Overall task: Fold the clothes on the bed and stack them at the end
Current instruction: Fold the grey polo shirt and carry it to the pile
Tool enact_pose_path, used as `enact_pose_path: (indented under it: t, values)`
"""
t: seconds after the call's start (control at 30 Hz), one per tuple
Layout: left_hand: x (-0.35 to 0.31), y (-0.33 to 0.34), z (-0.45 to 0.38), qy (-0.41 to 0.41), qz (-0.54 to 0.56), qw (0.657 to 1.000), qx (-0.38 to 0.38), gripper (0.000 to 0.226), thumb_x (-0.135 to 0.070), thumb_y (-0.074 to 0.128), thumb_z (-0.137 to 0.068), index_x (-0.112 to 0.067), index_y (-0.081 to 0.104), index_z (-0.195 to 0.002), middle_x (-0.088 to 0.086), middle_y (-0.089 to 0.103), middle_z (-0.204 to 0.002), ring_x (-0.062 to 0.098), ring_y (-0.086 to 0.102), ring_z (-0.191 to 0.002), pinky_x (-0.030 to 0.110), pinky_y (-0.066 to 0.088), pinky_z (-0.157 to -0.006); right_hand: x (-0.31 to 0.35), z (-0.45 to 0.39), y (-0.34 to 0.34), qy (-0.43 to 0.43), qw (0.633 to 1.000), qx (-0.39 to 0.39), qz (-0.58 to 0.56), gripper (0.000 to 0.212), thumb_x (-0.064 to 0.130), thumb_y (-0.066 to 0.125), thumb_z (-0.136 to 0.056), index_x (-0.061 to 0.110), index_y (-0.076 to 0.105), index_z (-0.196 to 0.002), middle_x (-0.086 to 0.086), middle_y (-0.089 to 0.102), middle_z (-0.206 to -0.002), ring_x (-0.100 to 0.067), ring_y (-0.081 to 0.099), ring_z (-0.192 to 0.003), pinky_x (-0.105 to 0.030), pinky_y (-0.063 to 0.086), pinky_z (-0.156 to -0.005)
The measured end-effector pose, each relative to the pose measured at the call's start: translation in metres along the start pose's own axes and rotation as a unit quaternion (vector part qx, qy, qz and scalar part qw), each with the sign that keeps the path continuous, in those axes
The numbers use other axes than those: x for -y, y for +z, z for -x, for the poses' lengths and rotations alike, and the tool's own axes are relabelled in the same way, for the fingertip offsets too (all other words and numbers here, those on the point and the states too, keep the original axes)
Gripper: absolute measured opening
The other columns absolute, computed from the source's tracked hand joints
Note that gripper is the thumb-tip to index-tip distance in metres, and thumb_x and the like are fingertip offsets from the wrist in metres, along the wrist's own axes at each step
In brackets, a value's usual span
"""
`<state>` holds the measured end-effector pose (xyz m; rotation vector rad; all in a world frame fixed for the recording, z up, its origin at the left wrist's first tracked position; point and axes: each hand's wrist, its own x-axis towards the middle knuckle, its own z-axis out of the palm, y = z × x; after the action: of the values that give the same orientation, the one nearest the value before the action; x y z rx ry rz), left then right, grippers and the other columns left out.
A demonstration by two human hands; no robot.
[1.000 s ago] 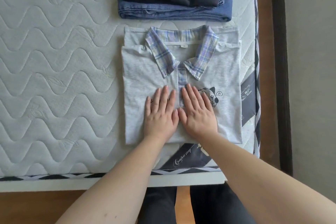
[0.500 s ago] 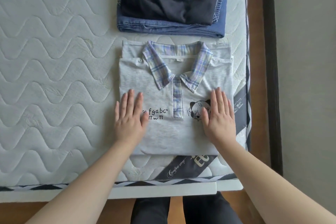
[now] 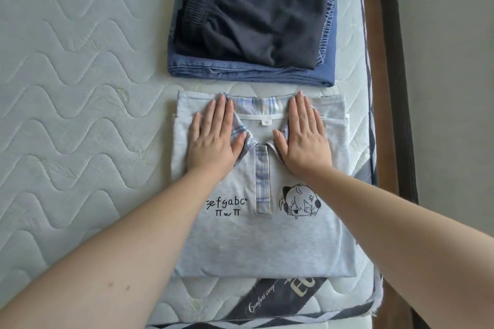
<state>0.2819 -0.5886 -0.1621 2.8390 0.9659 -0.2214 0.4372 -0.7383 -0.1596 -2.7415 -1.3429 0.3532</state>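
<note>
A folded light-grey polo shirt (image 3: 263, 243) with a plaid collar and a cartoon print lies flat on the mattress near its front right corner. My left hand (image 3: 213, 136) presses flat on the shirt's left shoulder and collar wing, fingers straight. My right hand (image 3: 303, 136) presses flat on the right shoulder and collar wing in the same way. Just beyond the shirt sits a stack: folded dark trousers (image 3: 254, 13) on top of folded blue jeans (image 3: 248, 75).
The quilted white mattress (image 3: 80, 115) stretches to the left. Its right edge (image 3: 370, 104) runs close beside the shirt and stack, with a brown wooden bed frame (image 3: 385, 88) and a grey floor beyond. A dark brand label (image 3: 278, 299) lies at the front edge.
Both hands slid apart from the shirt's middle to its sides, then up to the shoulders by the collar. The view has come closer to the shirt.
</note>
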Motion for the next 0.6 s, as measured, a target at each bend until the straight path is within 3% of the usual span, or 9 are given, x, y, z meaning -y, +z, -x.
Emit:
enact_pose_path:
  t: [0.13, 0.33, 0.37, 0.47, 0.53, 0.6]
  values:
    - [0.001, 0.005, -0.004, 0.005, -0.006, 1.0, 0.019, 0.075, -0.059, 0.012, -0.098, -0.018, -0.005, -0.158, 0.001, -0.008, -0.166, 0.018, -0.008, -0.152, 0.045, -0.001, -0.123, 0.0, -0.004, 0.002, -0.006, 1.0, 0.006, -0.001, 0.076, 0.057, 0.013, -0.1, 0.007, 0.005, -0.156, -0.01, 0.002, -0.165, -0.02, -0.002, -0.152, -0.036, 0.002, -0.123]
    - [0.016, -0.009, -0.019, 0.039, 0.059, 0.987, 0.142, 0.077, -0.072, -0.006, -0.088, -0.03, -0.037, -0.145, -0.01, -0.044, -0.152, 0.008, -0.041, -0.139, 0.038, -0.021, -0.118, -0.002, -0.007, -0.008, -0.017, 0.999, 0.045, -0.016, 0.077, 0.061, 0.002, -0.098, 0.011, -0.002, -0.157, -0.006, -0.007, -0.165, -0.016, -0.011, -0.151, -0.035, -0.002, -0.123]
    - [0.021, -0.015, -0.019, 0.051, 0.073, 0.988, 0.129, 0.075, -0.071, -0.008, -0.089, -0.03, -0.036, -0.146, -0.009, -0.041, -0.154, 0.007, -0.038, -0.141, 0.037, -0.019, -0.119, -0.004, -0.008, -0.013, -0.027, 0.998, 0.048, -0.032, 0.077, 0.061, -0.002, -0.097, 0.013, -0.003, -0.157, -0.004, -0.008, -0.165, -0.015, -0.012, -0.151, -0.036, -0.002, -0.123]
    - [0.034, -0.025, 0.002, 0.027, 0.076, 0.996, -0.025, 0.068, -0.052, 0.01, -0.102, -0.016, -0.008, -0.156, 0.001, -0.01, -0.164, 0.016, -0.006, -0.152, 0.034, -0.007, -0.123, -0.019, 0.012, -0.017, 0.016, 0.999, 0.016, -0.025, 0.071, 0.058, 0.0, -0.099, 0.016, -0.009, -0.156, 0.0, -0.011, -0.164, -0.012, -0.012, -0.15, -0.034, -0.004, -0.123]
    - [0.038, -0.02, 0.027, 0.027, 0.064, 0.997, -0.02, 0.071, -0.051, 0.012, -0.101, -0.005, 0.006, -0.156, 0.009, 0.004, -0.164, 0.021, 0.006, -0.152, 0.035, -0.003, -0.123, -0.03, 0.036, -0.012, 0.083, 0.996, 0.015, -0.01, 0.071, 0.059, 0.001, -0.1, 0.017, -0.014, -0.155, 0.001, -0.017, -0.163, -0.011, -0.017, -0.149, -0.032, -0.008, -0.122]
    - [0.041, -0.009, 0.047, 0.026, 0.035, 0.999, 0.027, 0.082, -0.06, -0.004, -0.096, -0.004, 0.005, -0.155, 0.009, 0.002, -0.164, 0.02, 0.002, -0.152, 0.035, -0.005, -0.123, -0.04, 0.051, -0.009, 0.102, 0.994, 0.044, -0.008, 0.072, 0.061, 0.003, -0.1, 0.018, -0.015, -0.155, 0.002, -0.019, -0.162, -0.011, -0.019, -0.148, -0.033, -0.007, -0.122]
